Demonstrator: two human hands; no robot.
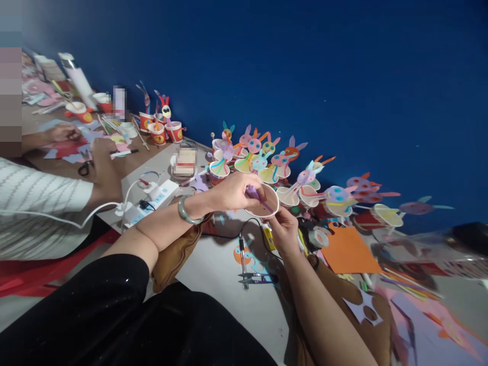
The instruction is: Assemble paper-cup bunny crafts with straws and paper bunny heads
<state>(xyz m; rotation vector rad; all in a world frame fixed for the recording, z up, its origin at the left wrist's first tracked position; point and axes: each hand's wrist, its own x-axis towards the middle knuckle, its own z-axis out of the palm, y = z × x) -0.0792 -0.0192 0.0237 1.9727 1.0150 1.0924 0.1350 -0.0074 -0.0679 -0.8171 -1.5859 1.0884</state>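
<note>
Our left hand (241,192) pinches a rumpled purple piece (251,192) inside the round white-lined paper cup (272,197), probably light, crushable, best steadied where our right hand (285,230) grips, outside.

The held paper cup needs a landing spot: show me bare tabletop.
White tabletop lies bare between the soft brown bundle and the clear black-capped pen, continuing below the dark metal snips. A smaller bare strip borders the white-and-blue power strip on its far side. Crowded: paper cups with colourful figures along the blue wall, and around the square orange paper.
</note>
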